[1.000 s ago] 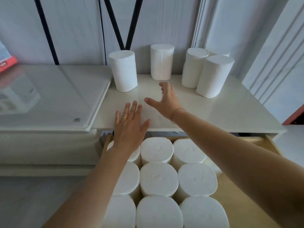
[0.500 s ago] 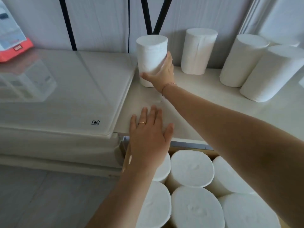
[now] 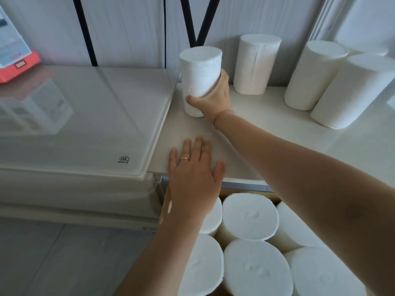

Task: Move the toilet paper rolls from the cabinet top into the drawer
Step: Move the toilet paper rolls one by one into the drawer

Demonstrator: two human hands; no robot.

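My right hand grips a white toilet paper roll standing at the left end of the beige cabinet top. My left hand lies flat with straight fingers on the cabinet's front edge. Three more rolls stand further right: one at the back, one beside it, and one leaning at the far right. Below the front edge, the open drawer holds several upright rolls packed close together.
A glass-topped white surface adjoins the cabinet on the left, with a red and white box at its far left. Black rods lean against the pale wall behind. Grey floor lies at the bottom left.
My right hand reached left across the cabinet top and closed around the leftmost roll. My left hand settled flat on the front edge. The view shifted left and nearer.
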